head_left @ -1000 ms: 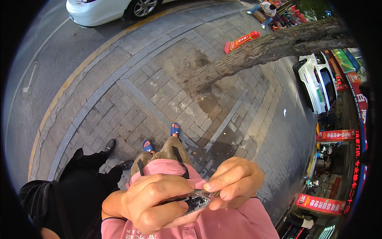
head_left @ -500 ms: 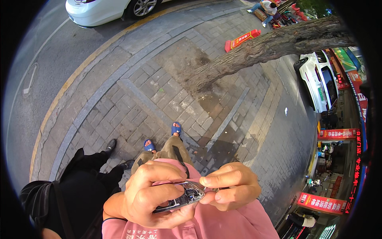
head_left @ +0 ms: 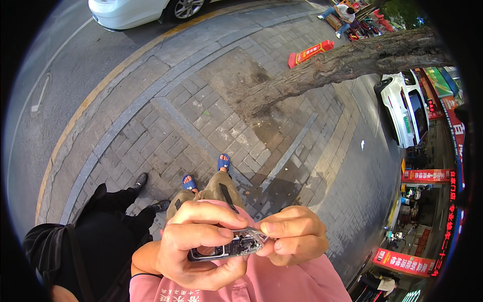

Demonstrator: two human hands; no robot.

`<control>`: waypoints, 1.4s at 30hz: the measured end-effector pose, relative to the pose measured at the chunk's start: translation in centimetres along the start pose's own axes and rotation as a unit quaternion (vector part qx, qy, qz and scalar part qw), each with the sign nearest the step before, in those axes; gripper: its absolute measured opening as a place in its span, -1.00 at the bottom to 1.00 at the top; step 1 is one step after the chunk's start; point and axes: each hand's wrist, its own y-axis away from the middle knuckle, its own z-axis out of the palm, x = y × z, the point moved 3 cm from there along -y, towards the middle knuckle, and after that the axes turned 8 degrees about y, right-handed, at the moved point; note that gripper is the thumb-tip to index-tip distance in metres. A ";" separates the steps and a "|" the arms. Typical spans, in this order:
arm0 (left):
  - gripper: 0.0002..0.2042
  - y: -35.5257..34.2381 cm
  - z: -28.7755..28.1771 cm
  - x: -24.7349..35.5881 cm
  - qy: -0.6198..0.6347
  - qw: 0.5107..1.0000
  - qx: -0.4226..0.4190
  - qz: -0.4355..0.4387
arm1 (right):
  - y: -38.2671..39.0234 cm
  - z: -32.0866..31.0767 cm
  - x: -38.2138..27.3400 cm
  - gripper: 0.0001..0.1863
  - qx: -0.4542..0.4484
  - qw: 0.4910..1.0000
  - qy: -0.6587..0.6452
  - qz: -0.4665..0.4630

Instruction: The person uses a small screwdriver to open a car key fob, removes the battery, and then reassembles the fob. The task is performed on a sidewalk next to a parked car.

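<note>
In front of my pink shirt (head_left: 282, 282), my left hand (head_left: 178, 249) grips what looks like an opened car key fob (head_left: 235, 247). Its silver rim surrounds a dark inside with small exposed parts. The thumb and index finger curl along its upper edge, while other fingers support it from beneath. My right hand (head_left: 298, 235) is closed in a pinch at the fob's narrow right end. The fingertips touch the rim there; anything small between them is hidden.
A person in black (head_left: 105, 236) stands close at my left. Ahead, a tree trunk (head_left: 322, 70) leans over the paving, with a red barrier (head_left: 311, 53) behind it. A white car (head_left: 131, 12) is on the road; another white vehicle (head_left: 406, 108) stands at right.
The fob has tilted a little in my left hand and shows more of its inside. My right fingers have shifted slightly at its narrow end, and the thin dark sliver between them no longer shows.
</note>
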 end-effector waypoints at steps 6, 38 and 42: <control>-0.48 0.3 0.0 -0.3 0.033 0.999 0.021 -0.029 | -0.2 -0.1 0.0 -0.68 -0.024 0.999 0.006 -0.026; -0.57 0.0 0.6 0.1 -0.041 0.998 0.014 -0.045 | 0.5 -0.3 0.5 -0.75 0.018 0.963 -0.205 0.172; -0.55 0.0 0.6 0.2 -0.040 0.999 0.004 -0.037 | 0.7 -0.4 0.5 -0.76 0.021 0.961 -0.217 0.168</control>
